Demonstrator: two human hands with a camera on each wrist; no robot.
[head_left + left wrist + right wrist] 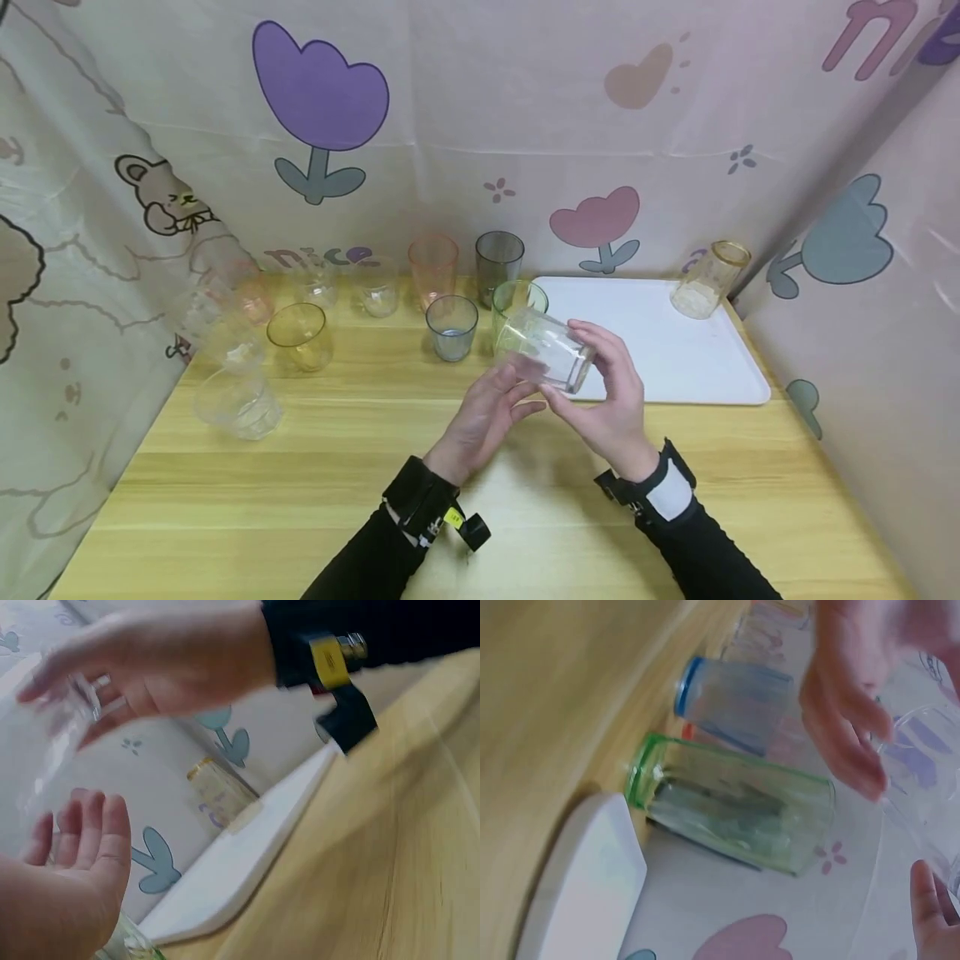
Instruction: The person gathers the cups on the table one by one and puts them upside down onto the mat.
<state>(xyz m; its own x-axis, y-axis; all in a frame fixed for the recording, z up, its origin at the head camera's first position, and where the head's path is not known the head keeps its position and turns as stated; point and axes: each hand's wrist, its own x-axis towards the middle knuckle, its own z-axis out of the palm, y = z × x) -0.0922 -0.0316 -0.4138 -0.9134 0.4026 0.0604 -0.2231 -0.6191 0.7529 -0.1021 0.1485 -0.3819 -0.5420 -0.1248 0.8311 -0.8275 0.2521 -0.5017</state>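
Note:
A clear glass is held tilted above the table, its base toward the right. My right hand grips it near the base between thumb and fingers. Below the rim end is my left hand, palm turned up, fingers loosely extended; whether they touch the glass I cannot tell. In the left wrist view the left hand shows straight fingers apart from the blurred right hand. Just behind the held glass stands a green glass, with a small blue glass to its left.
A white tray lies at the right, with a tall amber-rimmed glass on its far corner. Dark grey and pink glasses stand at the back. Leftward are an amber cup and several clear glasses. Printed curtains surround the table.

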